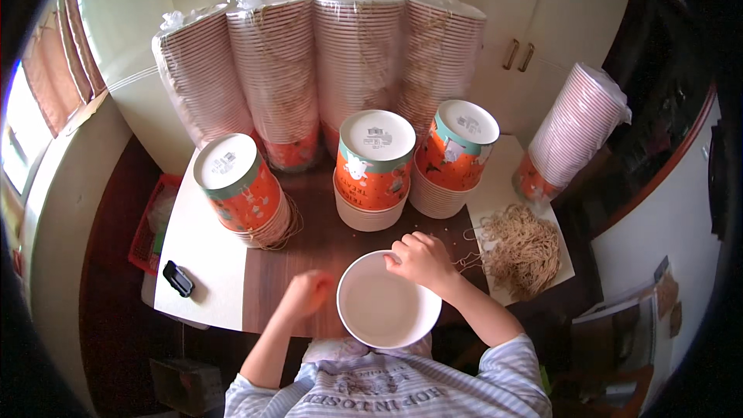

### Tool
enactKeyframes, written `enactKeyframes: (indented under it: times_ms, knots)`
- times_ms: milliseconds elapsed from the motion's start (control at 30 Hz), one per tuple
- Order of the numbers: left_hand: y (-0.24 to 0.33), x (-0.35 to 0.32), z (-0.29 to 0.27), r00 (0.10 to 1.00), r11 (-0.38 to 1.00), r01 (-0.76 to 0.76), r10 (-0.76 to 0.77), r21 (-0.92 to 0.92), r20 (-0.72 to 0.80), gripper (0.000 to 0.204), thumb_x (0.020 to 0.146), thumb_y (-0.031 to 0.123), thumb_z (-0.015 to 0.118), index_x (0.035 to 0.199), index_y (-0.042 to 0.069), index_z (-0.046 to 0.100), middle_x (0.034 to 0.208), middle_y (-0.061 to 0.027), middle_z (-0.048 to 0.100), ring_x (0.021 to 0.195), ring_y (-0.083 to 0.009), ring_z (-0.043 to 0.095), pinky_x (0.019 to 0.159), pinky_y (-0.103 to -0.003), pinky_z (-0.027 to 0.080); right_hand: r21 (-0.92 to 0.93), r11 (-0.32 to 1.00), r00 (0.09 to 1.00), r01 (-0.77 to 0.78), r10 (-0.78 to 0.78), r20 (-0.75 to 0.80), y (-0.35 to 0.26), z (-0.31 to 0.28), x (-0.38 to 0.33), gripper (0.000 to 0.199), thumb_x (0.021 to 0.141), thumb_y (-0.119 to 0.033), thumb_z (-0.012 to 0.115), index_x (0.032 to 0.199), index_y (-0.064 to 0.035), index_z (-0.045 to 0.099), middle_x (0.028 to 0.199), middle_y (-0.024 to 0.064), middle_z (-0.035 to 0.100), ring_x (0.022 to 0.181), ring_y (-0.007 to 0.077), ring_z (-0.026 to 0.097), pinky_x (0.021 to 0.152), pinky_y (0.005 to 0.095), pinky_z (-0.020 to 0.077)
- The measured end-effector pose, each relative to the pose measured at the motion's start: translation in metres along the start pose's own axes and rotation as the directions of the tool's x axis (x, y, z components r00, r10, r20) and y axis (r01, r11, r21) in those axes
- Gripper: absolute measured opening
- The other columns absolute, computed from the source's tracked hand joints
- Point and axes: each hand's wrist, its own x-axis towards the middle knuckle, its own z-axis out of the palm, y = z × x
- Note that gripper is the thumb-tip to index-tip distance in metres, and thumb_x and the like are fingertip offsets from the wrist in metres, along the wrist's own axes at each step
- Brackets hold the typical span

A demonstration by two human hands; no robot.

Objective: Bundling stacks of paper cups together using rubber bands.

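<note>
A round white paper bucket [389, 299] stands mouth up at the front edge of the table, close against my body. My right hand [422, 263] is closed over its far right rim, thumb toward the inside. Left of the bucket, my left hand [309, 292] is curled into a fist just off the rim; it is slightly blurred, and what its fingers hold, if anything, cannot be made out. To the right lies a tangled heap of beige strings [520, 251], with a few strands trailing toward my right hand.
Upside-down orange and teal buckets in short stacks stand left [236, 186], middle [373, 170] and right [457, 155]. Tall plastic-wrapped bucket stacks [275, 77] line the back; another wrapped stack [576, 128] leans at right. A small black tray [178, 279] lies on the left.
</note>
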Motion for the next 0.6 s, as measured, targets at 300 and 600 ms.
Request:
enactKeyframes:
  times_ms: [300,600]
  knots:
    - [0.037,0.046,-0.013,0.931,0.907,-0.120,0.244,-0.403,0.273,0.024,0.082,0.004,0.051,0.105,-0.001,0.058,0.094,-0.0127,0.063,0.085,-0.0184,0.060,0.076,-0.028,0.047,-0.009,0.993,0.992,0.120,-0.120,-0.037,-0.008,0.004,0.010,0.024,0.061,-0.027,0.064,0.050,-0.0103,0.051,0.051,0.0034,0.048,0.051,0.0192,0.052,0.043,0.0329,0.0437]
    - [0.038,0.071,-0.011,0.852,0.869,-0.326,0.441,-0.373,0.283,0.023,0.082,0.003,0.053,0.104,0.000,0.059,0.093,-0.0107,0.063,0.085,-0.0160,0.059,0.077,-0.028,0.046,-0.094,0.986,0.989,0.137,-0.141,-0.037,-0.011,0.003,0.013,0.021,0.058,-0.026,0.064,0.049,-0.0110,0.052,0.050,0.0021,0.047,0.048,0.0177,0.051,0.041,0.0308,0.0419]
